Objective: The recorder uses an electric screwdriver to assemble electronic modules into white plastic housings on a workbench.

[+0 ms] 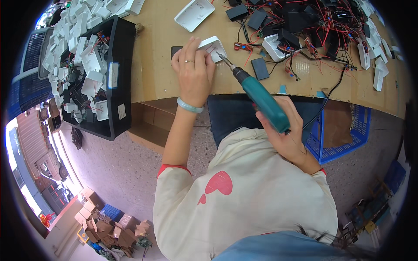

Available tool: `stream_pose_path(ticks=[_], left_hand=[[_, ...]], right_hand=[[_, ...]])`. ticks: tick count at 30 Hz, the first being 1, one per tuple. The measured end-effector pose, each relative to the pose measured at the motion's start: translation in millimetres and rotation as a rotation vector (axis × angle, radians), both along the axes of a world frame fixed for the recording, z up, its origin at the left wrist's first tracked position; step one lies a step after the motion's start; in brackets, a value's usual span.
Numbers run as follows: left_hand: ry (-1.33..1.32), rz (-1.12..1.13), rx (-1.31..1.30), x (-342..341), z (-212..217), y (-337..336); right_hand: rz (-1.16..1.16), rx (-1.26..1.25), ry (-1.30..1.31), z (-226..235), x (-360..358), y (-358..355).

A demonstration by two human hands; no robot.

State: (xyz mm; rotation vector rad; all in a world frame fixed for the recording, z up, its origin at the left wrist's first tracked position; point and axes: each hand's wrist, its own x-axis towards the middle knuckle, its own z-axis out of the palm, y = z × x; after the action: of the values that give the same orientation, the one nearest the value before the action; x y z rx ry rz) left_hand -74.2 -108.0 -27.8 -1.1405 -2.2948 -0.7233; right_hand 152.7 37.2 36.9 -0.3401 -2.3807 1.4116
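Note:
My right hand (285, 124) is wrapped round the body of a green electric screwdriver (264, 102). Its bit points up and left into a small white plastic housing (216, 48) near the table's front edge. Over the left side of that housing lies my left hand (193, 63), its fingers bent and gripping it against the table. A dark flat block (175, 51) peeks out beside the left fingers. Right of the screwdriver's tip sits a black rectangular block (260, 68). Whether the bit touches a screw is too small to tell.
At the left stands a black crate (120, 69) heaped with white housings. Another white housing (194, 15) lies farther back on the cardboard-covered table (154, 71). Black boxes and red wires (320, 30) pile up at the back right. A blue basket (344, 150) is below the edge.

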Motion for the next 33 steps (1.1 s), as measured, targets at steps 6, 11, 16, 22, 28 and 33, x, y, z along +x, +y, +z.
stream_pose_path(ticks=[6,11,16,22,28,33], left_hand=[[-0.033,-0.005,-0.009,-8,4,0],[-0.143,0.003,-0.065,-19,15,-4],[-0.116,-0.079,-0.173,-23,40,-15],[-0.258,0.030,-0.021,-31,50,-38],[-0.163,0.445,0.541,-89,132,-110],[0.145,0.816,0.049,-165,168,-230]], right_hand=[[-0.127,-0.132,0.065,4,8,1],[-0.248,-0.232,-0.003,2,16,8],[-0.243,-0.294,0.043,2,14,9],[-0.318,-0.316,0.024,0,27,5],[-0.448,-0.289,0.039,1,32,16],[-0.502,-0.253,0.037,-3,33,24]])
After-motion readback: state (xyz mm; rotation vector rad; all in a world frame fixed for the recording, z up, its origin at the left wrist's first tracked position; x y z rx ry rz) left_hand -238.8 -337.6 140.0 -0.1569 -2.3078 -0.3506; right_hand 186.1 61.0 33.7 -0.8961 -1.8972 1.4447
